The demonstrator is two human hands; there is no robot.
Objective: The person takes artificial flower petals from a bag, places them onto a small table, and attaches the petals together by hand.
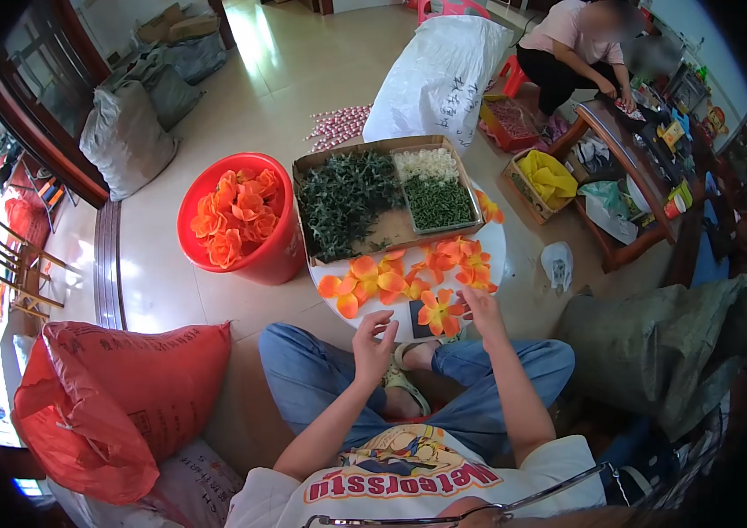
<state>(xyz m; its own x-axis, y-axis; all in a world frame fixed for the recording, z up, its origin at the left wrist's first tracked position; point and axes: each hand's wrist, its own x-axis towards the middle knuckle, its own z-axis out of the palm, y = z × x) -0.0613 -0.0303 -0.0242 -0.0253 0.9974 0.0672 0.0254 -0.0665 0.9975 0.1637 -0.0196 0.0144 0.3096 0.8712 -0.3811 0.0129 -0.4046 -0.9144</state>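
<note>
My left hand (pixel 373 341) is raised at the near edge of the round white table (pixel 344 304), fingers apart and holding nothing. My right hand (pixel 482 311) is beside an orange-yellow artificial flower (pixel 440 313), its fingers spread by the petals; whether they touch is hard to make out. Under that flower a small dark block (pixel 420 322) partly shows. More orange artificial petals (pixel 373 278) lie across the table. Behind them, a cardboard box (pixel 388 239) holds green plastic leaves (pixel 347 198) and a clear tray (pixel 482 218) of small green and white pieces.
A red bucket (pixel 274 264) of finished-looking orange flowers (pixel 237 216) stands left of the table. Red (pixel 127 387) and grey-green (pixel 655 343) sacks flank me. A white sack (pixel 431 79) stands behind the box. Another person (pixel 571 48) sits at the back right, near a wooden table (pixel 624 150).
</note>
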